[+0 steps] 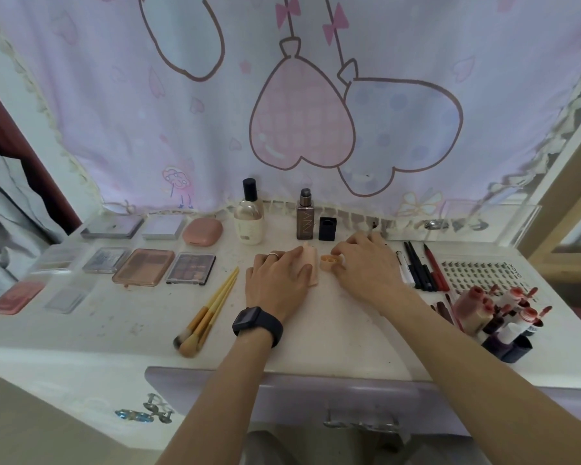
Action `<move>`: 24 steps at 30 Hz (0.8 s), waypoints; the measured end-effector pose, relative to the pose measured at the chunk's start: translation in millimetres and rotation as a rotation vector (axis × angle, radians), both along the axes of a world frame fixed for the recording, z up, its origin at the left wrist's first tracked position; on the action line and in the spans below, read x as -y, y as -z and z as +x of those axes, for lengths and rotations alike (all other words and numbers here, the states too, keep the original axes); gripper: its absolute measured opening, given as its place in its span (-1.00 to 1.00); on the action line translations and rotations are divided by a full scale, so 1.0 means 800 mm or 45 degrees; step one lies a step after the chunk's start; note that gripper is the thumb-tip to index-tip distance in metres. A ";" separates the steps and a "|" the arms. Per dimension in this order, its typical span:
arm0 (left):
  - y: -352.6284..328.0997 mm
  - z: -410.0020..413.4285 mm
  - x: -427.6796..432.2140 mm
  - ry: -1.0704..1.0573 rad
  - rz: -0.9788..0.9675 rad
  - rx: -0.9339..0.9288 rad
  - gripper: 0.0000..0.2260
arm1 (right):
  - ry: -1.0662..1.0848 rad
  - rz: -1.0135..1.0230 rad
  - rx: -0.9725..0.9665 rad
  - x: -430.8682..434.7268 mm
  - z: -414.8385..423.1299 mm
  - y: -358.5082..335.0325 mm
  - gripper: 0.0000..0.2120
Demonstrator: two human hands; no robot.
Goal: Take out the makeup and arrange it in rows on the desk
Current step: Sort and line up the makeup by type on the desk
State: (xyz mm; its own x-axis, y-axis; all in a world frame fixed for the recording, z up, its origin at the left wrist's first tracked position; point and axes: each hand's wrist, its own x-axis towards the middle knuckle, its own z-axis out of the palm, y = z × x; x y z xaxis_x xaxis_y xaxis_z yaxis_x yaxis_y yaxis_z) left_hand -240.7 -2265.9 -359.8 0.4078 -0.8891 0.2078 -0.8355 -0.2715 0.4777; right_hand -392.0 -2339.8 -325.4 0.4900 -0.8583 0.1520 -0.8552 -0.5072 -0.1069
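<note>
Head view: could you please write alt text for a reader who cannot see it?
A person's left hand rests on a peach tube and the right hand lies beside an orange cap on a white desk. Palettes lie in rows at left; pens and lip tints at right.

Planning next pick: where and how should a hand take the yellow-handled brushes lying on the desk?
Take the brushes by their slim handles, about mid-length, from above. They lie flat on the desk, side by side, bristle heads toward the near edge, tips pointing away. A pinch across the handles likely lifts all together.
</note>
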 end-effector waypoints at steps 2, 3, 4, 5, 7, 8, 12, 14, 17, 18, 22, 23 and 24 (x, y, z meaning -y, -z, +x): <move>0.000 0.000 0.001 0.001 0.003 -0.004 -0.56 | -0.005 -0.006 0.008 0.002 -0.001 0.003 -0.71; 0.000 0.000 0.001 0.000 0.004 -0.001 -0.56 | -0.006 -0.006 0.016 0.002 -0.001 0.004 -0.71; 0.000 0.000 0.001 -0.002 0.005 0.005 -0.56 | -0.005 -0.003 0.022 0.003 -0.001 0.004 -0.72; -0.001 -0.001 0.001 -0.003 0.006 0.009 -0.56 | -0.004 0.002 0.025 0.003 0.000 0.005 -0.72; -0.002 -0.001 0.000 -0.006 0.003 0.011 -0.57 | -0.004 0.015 0.031 0.003 0.001 0.005 -0.71; -0.003 -0.002 0.001 -0.010 0.000 0.010 -0.56 | -0.005 0.022 0.038 0.003 0.001 0.005 -0.71; -0.002 -0.001 0.001 -0.031 -0.003 0.008 -0.56 | -0.008 0.046 0.057 0.001 0.004 0.003 -0.71; -0.001 0.000 0.002 -0.028 0.000 0.015 -0.56 | -0.007 0.049 0.056 0.000 0.006 0.002 -0.70; 0.000 0.000 0.002 -0.021 -0.003 0.017 -0.56 | -0.001 0.050 0.057 0.000 0.006 0.002 -0.70; 0.000 0.000 0.002 -0.021 -0.006 0.014 -0.56 | 0.002 0.056 0.055 0.000 0.006 0.003 -0.69; 0.002 0.001 0.002 -0.022 -0.021 0.000 -0.57 | 0.003 0.069 0.081 -0.001 0.002 0.002 -0.63; 0.002 0.000 0.003 -0.022 -0.031 -0.008 -0.57 | 0.003 0.061 0.101 -0.004 -0.001 0.001 -0.62; 0.003 0.000 0.003 -0.023 -0.043 -0.025 -0.58 | 0.002 0.048 0.125 -0.009 -0.004 0.000 -0.63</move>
State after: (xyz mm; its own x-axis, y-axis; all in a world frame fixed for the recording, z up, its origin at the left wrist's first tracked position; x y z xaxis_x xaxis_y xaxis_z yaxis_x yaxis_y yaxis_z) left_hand -240.8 -2268.1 -362.0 0.4282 -0.8741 0.2292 -0.8211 -0.2704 0.5027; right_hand -394.9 -2332.9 -325.2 0.4732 -0.8650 0.1669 -0.8404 -0.5000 -0.2090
